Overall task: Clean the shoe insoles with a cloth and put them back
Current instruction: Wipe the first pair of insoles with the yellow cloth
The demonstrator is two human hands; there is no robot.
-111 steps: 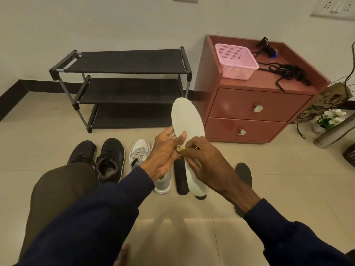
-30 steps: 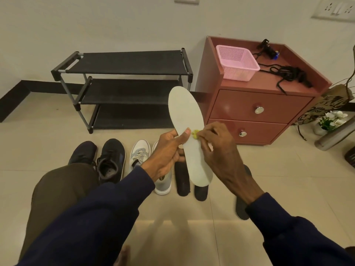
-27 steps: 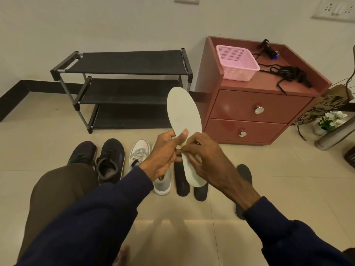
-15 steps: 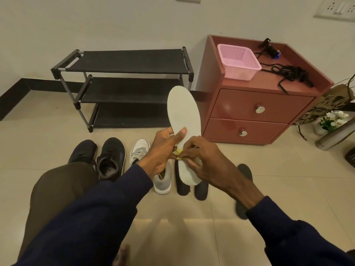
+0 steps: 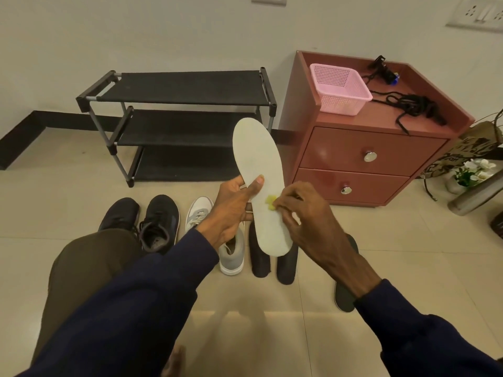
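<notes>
Since half a second ago, the right hand [image 5: 304, 213], pinching the yellow cloth [image 5: 270, 199], slid right across the white insole [image 5: 260, 183]; left hand [image 5: 234, 210] grips its edge.

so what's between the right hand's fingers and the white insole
A small yellow cloth, which the right hand pinches against the white insole. The head view shows it; the left hand grips the insole's edge.

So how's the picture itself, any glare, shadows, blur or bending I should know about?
Head view: warm, even light; soft glare on the cabinet drawer fronts; faint arm shadows on the floor; wide-angle bending tilts the rack and cabinet; insole, cloth, left hand and right hand look sharp.
</notes>
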